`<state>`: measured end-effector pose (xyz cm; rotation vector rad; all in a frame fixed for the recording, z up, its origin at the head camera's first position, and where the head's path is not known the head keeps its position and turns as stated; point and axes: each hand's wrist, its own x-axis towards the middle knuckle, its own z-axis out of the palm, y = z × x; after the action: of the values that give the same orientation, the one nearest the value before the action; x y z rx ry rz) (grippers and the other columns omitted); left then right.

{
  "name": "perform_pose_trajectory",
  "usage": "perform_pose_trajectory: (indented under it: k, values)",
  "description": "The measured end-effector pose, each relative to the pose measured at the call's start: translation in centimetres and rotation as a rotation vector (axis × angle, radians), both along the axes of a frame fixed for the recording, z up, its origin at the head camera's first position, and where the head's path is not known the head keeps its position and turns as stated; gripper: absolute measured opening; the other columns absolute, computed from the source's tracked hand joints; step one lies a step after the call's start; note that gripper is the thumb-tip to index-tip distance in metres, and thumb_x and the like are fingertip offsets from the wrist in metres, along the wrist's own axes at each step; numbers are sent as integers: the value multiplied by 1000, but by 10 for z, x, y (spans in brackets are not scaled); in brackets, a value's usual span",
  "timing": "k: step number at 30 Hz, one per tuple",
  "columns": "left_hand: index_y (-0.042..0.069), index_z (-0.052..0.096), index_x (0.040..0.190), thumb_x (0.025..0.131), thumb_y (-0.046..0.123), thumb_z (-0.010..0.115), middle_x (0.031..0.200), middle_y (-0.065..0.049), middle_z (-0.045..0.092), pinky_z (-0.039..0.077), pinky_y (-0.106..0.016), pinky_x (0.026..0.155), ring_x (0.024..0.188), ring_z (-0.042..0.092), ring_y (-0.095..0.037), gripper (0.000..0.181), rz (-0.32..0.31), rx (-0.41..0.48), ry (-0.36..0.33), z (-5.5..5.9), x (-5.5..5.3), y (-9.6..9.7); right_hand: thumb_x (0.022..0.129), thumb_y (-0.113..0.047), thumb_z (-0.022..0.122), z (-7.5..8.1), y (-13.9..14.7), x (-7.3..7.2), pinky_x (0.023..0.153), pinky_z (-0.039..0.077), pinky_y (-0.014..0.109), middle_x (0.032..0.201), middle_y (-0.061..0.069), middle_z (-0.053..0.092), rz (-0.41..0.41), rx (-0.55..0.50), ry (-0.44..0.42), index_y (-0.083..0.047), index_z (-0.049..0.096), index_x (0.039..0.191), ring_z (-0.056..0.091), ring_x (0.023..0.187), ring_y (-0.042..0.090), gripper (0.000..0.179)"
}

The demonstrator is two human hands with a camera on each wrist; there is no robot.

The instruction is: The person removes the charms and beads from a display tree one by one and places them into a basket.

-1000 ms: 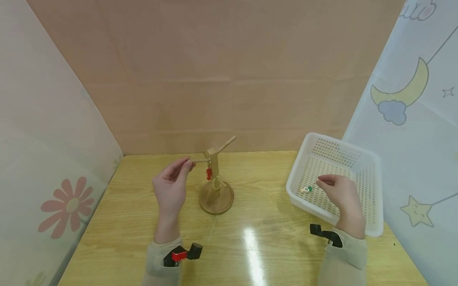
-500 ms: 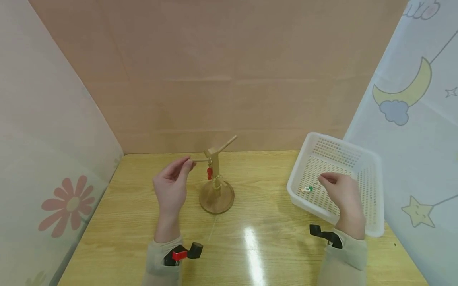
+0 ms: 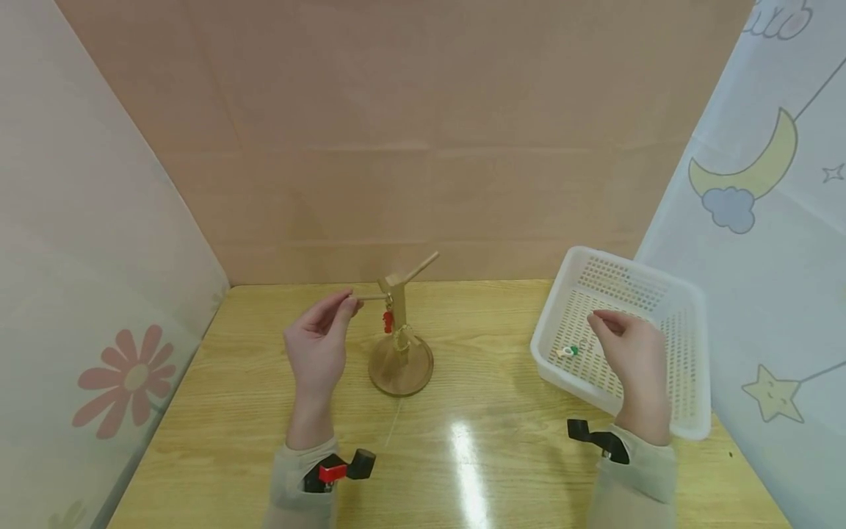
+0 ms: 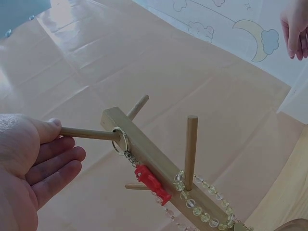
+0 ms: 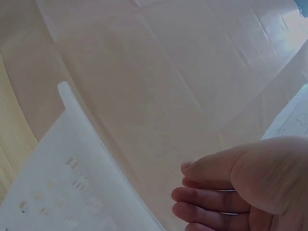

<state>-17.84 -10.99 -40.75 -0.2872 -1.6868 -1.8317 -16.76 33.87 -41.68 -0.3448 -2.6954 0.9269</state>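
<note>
My left hand (image 3: 317,342) pinches the tip of a thin peg (image 4: 89,134) on a small wooden stand (image 3: 400,367). A red figure keychain (image 4: 151,184) hangs by its metal ring from that same peg, close to the post. Lower down, a clear-bead bracelet (image 4: 197,210) loops over another peg. Over the white plastic basket (image 3: 551,305) hovers my right hand (image 3: 631,353), thumb and fingertips close together. Nothing shows between them in the right wrist view. Below it, a small green-and-white charm (image 3: 567,352) lies on the basket floor; faint marks beside it are too small to identify.
Both the stand and the basket rest on a light wooden table (image 3: 489,367), the basket at its right edge. A brown-pink sheet (image 3: 423,147) rises behind the table. Printed white sheets (image 3: 125,257) flank both sides.
My right hand has risen a little from beside the charm, which stays in the basket. My left hand keeps its pinch on the peg, and the red keychain hangs in the same place.
</note>
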Motion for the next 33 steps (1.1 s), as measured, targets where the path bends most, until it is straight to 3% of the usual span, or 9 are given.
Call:
perform_pose_trajectory:
  k: [4,9,12,16,20,26,33]
  values:
    - [-6,80,112,98,-4,76,102,-27,77,63,-30,90,92,80,-15,15,-3,14,2,0,0,0,110,-42,59,4,-7,0,88,56,53,120,23,76,-14,-6,28,-1,73,134,70,110,42,49]
    - [-8,80,112,98,-5,75,102,-29,77,63,-29,90,91,80,-14,15,-9,19,12,1,0,1,110,-39,61,8,-18,1,91,58,56,119,23,77,6,-10,58,-1,74,133,73,109,43,46]
    - [-8,79,112,98,-6,74,101,-30,76,63,-29,89,91,80,-14,15,-10,16,17,1,0,1,109,-38,63,10,-26,1,88,60,42,117,21,78,8,-35,96,-3,76,132,74,106,37,44]
    - [-9,79,112,98,-6,75,101,-30,76,64,-29,89,91,80,-14,15,-11,18,17,1,0,1,107,-40,67,11,-36,-1,72,52,14,111,16,80,-2,-83,179,-7,79,129,73,89,8,41]
    - [-9,79,112,98,-6,75,102,-31,76,63,-29,89,92,80,-14,15,-13,23,15,1,1,2,105,-38,72,10,-46,-3,66,48,6,105,14,81,36,-116,251,-8,81,124,61,76,-15,36]
    - [-10,79,112,98,-6,75,102,-31,76,63,-29,90,92,80,-15,15,-11,29,18,2,1,2,104,-33,75,7,-60,-7,71,50,5,101,10,81,117,-121,292,-8,82,119,62,79,-15,30]
    - [-8,80,112,98,-3,75,101,-26,78,63,-29,91,91,80,-15,15,-1,18,5,2,3,1,102,-28,78,1,-72,-11,73,50,6,98,7,82,146,-128,364,-8,84,112,63,82,-14,23]
